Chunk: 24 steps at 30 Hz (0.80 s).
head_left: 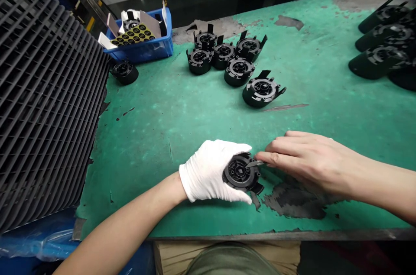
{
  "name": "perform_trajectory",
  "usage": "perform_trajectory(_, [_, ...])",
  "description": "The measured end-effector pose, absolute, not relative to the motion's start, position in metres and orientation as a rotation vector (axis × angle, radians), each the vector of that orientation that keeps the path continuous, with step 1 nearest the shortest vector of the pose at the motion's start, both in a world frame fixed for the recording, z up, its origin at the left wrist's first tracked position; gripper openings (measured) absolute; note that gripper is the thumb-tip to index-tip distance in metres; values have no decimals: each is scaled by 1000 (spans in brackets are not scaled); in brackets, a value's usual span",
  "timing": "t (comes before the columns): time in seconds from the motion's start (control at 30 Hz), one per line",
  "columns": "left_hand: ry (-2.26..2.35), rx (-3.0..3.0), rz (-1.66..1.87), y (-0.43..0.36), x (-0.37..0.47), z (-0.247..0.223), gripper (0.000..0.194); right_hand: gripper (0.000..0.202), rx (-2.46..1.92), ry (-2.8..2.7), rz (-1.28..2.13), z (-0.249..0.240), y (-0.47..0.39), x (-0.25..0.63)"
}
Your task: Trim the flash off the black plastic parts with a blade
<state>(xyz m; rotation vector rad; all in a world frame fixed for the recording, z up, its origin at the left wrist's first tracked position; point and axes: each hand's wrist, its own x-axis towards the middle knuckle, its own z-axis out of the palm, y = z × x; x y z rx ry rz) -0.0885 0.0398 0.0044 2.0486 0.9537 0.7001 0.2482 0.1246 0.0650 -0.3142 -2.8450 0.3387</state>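
Note:
My left hand [212,173], in a white glove, is wrapped round a round black plastic part [238,173] with ribs and a small square in its middle. My bare right hand [302,160] pinches a small metal blade, perhaps a trimming knife [256,163]. Its pointed tip lies over the upper right of the part's face; whether it touches cannot be made out. The handle is hidden inside my right hand. Dark tabs stick out from the part's top and lower right edges.
Several similar black parts [238,69] stand further back on the worn green table [156,114], with more [377,60] at the right edge. One black part [125,72] sits by a blue bin [139,52] of scraps. A dark slatted grille [48,93] borders the left side.

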Motion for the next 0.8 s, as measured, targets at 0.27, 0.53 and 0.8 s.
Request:
perform_trajectory(0.27, [956, 2046, 681, 41, -88, 7, 125, 51, -224, -2868, 334, 76, 135, 242])
perform_trajectory(0.53, [943, 1994, 635, 44, -87, 15, 113, 53, -157, -2907, 426, 75, 151, 239])
perform_trajectory(0.8, [947, 2007, 624, 44, -87, 18, 108, 64, -128, -2873, 460, 77, 156, 233])
